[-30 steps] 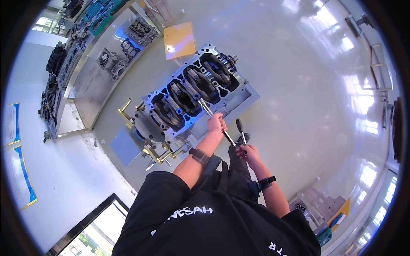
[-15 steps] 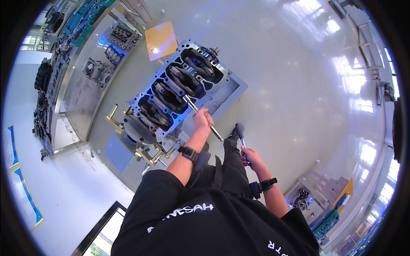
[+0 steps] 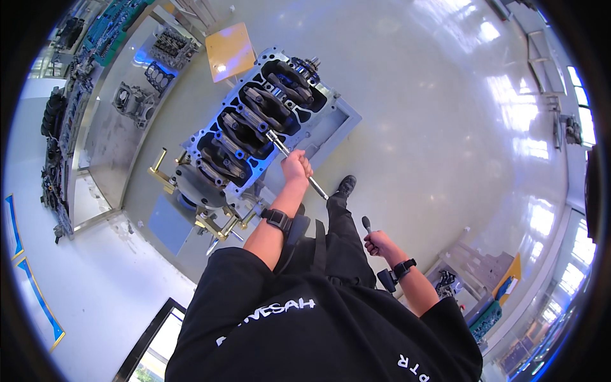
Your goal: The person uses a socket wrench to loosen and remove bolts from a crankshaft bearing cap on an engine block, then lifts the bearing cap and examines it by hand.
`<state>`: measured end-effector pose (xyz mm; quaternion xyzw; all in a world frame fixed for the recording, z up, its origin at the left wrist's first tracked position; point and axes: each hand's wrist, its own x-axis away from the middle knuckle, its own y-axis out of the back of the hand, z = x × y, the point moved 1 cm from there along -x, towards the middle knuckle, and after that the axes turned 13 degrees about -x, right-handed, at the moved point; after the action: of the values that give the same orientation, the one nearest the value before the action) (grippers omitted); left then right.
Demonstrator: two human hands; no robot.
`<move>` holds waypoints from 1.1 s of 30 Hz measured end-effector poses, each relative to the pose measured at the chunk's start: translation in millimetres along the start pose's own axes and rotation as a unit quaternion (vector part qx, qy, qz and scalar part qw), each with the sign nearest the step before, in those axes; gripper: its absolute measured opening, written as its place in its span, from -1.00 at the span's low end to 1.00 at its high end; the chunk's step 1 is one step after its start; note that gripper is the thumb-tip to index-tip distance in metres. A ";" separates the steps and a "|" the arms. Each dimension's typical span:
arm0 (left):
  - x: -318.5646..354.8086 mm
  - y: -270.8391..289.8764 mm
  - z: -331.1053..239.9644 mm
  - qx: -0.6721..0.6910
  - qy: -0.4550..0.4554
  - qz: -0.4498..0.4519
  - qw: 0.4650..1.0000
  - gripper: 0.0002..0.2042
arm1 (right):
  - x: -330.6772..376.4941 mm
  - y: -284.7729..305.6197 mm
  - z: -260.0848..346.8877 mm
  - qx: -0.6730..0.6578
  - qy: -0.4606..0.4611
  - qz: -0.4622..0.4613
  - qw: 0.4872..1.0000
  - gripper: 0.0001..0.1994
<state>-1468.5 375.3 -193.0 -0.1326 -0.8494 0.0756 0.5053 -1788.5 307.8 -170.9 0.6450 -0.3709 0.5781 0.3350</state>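
Observation:
My left hand (image 3: 296, 167) is wrapped round a long chrome extension bar (image 3: 319, 190). The bar's far end, fitted with a socket (image 3: 272, 135), reaches over an engine block (image 3: 254, 120) beside one of its bearing-cap bolts; whether it sits on a bolt I cannot tell. Crankshaft (image 3: 238, 134) webs show in the block's open underside. Low on the right, my right hand (image 3: 377, 243) is closed on a ratchet wrench with a black grip (image 3: 366, 221) sticking up past the fingers. The rest of that tool is hidden by the hand.
The block is mounted on a stand with brass-coloured arms (image 3: 207, 224) and a grey tray (image 3: 347, 121). Beyond it is a yellow-topped stool (image 3: 230, 52). Engine parts lie on a metal bench (image 3: 105, 143) at left. My shoe (image 3: 347, 184) is below the bar.
The ratchet has swung in my right hand, and less of its shaft shows. My left hand keeps its hold on the extension bar. The whole scene has shifted slightly up and left.

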 end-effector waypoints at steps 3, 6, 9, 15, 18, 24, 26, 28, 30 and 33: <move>-3.6 18.2 4.9 0.002 -0.004 0.002 1.000 -0.61 | 67.6 -67.5 13.2 0.026 0.025 0.104 0.994 -0.90; -9.6 23.0 -6.4 0.007 -0.012 0.019 1.000 -0.61 | 97.8 -95.8 38.4 0.047 0.109 0.199 0.973 -0.90; -6.5 22.4 -8.0 0.011 0.002 0.012 1.000 -0.62 | 76.0 -63.5 37.6 0.048 0.116 0.186 0.975 -0.90; -9.3 21.7 -14.1 0.011 0.007 0.017 1.000 -0.63 | 13.0 -8.8 -3.1 0.092 -0.024 -0.049 0.994 -0.83; -9.1 18.9 -14.6 0.008 0.012 0.015 1.000 -0.63 | 10.2 -24.4 -4.5 0.134 -0.067 -0.070 0.986 -0.84; -7.5 22.8 -30.9 0.032 0.004 0.023 0.999 -0.62 | 94.2 -105.2 25.6 0.077 0.099 0.170 0.977 -0.87; -5.3 25.9 -31.3 0.016 0.005 0.026 1.000 -0.60 | 69.5 -71.2 4.1 0.050 0.068 0.135 0.987 -0.88; -5.0 30.8 -30.8 0.001 0.004 0.024 1.000 -0.58 | 40.6 -29.7 -24.6 0.010 0.009 0.042 0.999 -0.88; -5.2 28.5 -28.3 0.007 0.014 0.033 0.999 -0.58 | 19.2 4.6 -43.3 -0.005 -0.015 -0.022 1.000 -0.88; -3.1 25.3 -26.3 0.013 0.011 0.033 0.999 -0.59 | 10.9 13.4 -51.0 0.055 -0.061 -0.132 0.988 -0.90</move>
<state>-1440.2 398.3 -189.7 -0.1554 -0.8377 0.1017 0.5136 -1824.9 344.0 -154.6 0.7399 -0.2702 0.5078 0.3488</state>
